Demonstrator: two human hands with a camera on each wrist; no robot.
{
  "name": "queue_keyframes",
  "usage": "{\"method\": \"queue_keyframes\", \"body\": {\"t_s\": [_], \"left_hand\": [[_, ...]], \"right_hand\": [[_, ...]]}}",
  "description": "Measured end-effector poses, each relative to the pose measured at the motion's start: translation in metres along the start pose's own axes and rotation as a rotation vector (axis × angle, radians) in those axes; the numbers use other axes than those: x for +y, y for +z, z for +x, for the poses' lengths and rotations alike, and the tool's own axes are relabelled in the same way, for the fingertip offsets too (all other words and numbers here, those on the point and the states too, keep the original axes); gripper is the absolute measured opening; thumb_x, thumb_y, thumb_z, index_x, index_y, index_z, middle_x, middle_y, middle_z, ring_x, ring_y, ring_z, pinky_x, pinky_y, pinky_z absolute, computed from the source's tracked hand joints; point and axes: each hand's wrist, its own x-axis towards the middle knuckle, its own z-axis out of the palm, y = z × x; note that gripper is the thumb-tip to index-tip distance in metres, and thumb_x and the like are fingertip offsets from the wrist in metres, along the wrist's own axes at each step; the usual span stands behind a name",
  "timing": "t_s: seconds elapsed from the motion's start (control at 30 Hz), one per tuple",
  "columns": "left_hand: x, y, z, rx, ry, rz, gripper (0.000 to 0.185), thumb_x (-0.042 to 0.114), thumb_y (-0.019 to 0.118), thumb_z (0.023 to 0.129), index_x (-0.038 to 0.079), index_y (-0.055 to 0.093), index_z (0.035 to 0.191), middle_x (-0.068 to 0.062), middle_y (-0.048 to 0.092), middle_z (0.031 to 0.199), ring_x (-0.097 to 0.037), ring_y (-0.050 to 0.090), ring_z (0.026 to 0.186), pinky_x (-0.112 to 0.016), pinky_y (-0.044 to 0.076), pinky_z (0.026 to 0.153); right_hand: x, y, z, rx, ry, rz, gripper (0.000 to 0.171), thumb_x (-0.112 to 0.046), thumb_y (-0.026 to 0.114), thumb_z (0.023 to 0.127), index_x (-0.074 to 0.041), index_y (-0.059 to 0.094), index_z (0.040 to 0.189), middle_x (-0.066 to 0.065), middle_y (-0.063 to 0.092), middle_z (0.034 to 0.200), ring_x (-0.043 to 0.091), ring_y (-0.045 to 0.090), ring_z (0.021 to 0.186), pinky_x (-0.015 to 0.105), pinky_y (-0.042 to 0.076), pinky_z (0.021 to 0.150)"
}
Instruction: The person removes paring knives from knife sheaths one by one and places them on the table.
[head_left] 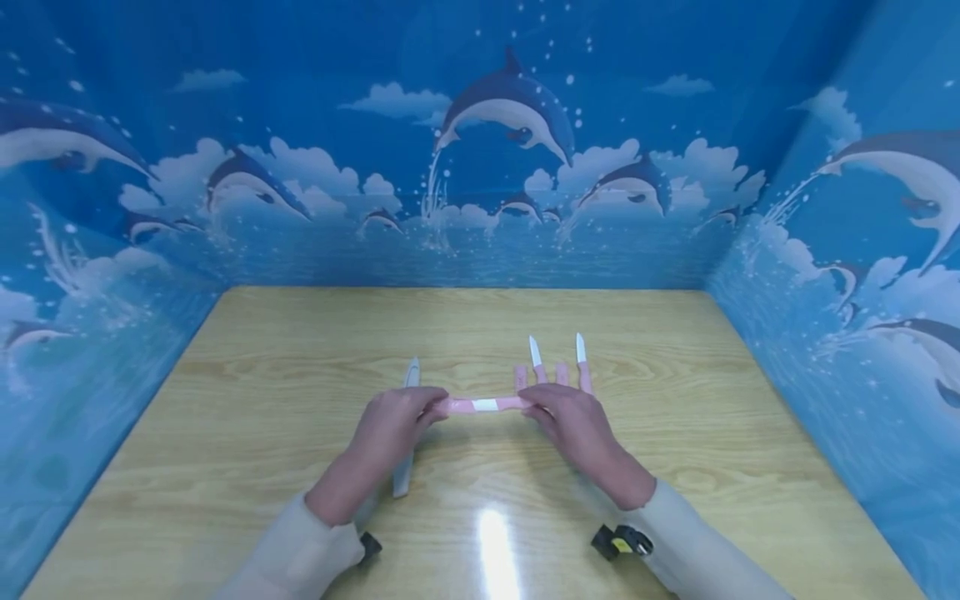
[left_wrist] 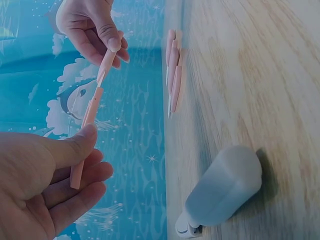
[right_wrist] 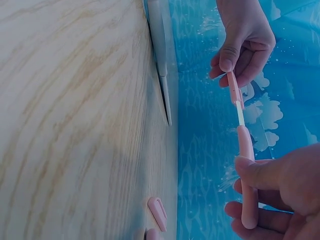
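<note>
My left hand (head_left: pixel 397 421) pinches a pink blade sheath (left_wrist: pixel 91 112) between thumb and fingers. In my right hand (head_left: pixel 576 421) is the pink handle of a paring knife (right_wrist: pixel 245 145). Its pale blade shows between handle and sheath, with the tip end inside the sheath. Both pieces are in line, held level above the wooden table. Just beyond the right hand lie two more pink-handled paring knives, one on the left (head_left: pixel 536 352) and one on the right (head_left: pixel 582 354), blades bare and pointing away. Near them are two pink sheaths (head_left: pixel 521 377) (right_wrist: pixel 157 213), partly behind the hand.
A grey-handled tool with a pointed, slotted head (head_left: pixel 412 373) lies lengthwise on the table (head_left: pixel 300 350), passing beneath the left hand. Blue dolphin-printed walls (head_left: pixel 337 242) close off the back and both sides of the table.
</note>
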Motion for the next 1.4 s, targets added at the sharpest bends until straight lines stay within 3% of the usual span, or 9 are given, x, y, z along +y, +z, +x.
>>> {"method": "queue_keyframes", "body": {"t_s": [0.2,0.43,0.93,1.17,1.4], "left_hand": [[0.0,0.0,0.0,-0.016,-0.024,0.003,0.022,0.027,0.071,0.088,0.016,0.072,0.107,0.0,0.073,0.092,-0.01,0.065,0.074,-0.026,0.055,0.066],[-0.001,-0.001,-0.001,-0.019,-0.039,0.002,0.024,0.026,0.072,0.087,0.015,0.072,0.109,-0.001,0.074,0.097,-0.014,0.069,0.082,-0.031,0.058,0.071],[-0.006,-0.001,-0.003,-0.015,-0.032,-0.012,0.023,0.024,0.073,0.087,0.014,0.072,0.108,-0.003,0.074,0.098,-0.017,0.069,0.084,-0.032,0.058,0.072],[-0.007,-0.001,-0.003,-0.022,-0.05,-0.026,0.022,0.022,0.074,0.086,0.013,0.071,0.106,-0.004,0.073,0.096,-0.018,0.069,0.084,-0.033,0.058,0.072],[-0.01,-0.003,-0.003,-0.009,-0.059,-0.034,0.02,0.022,0.074,0.086,0.014,0.071,0.105,-0.003,0.074,0.096,-0.019,0.069,0.085,-0.034,0.058,0.072]], "right_hand": [[0.0,-0.001,-0.001,-0.004,0.019,-0.005,0.022,-0.01,0.078,0.081,-0.01,0.074,0.102,0.003,0.074,0.098,0.018,0.071,0.091,0.033,0.059,0.078],[0.002,-0.001,-0.002,0.011,0.008,-0.007,0.021,-0.011,0.079,0.08,-0.01,0.074,0.101,0.003,0.075,0.097,0.018,0.071,0.089,0.034,0.059,0.074],[0.004,-0.003,-0.002,-0.002,0.025,-0.017,0.022,-0.012,0.078,0.081,-0.01,0.074,0.102,0.004,0.074,0.101,0.019,0.071,0.093,0.035,0.059,0.076],[0.005,-0.001,-0.002,0.01,0.015,-0.027,0.021,-0.011,0.079,0.079,-0.01,0.074,0.1,0.003,0.074,0.097,0.018,0.071,0.086,0.034,0.059,0.07],[0.006,-0.002,-0.001,-0.002,0.042,-0.022,0.02,-0.013,0.079,0.08,-0.012,0.074,0.1,0.002,0.074,0.101,0.019,0.071,0.092,0.034,0.059,0.073]]}}
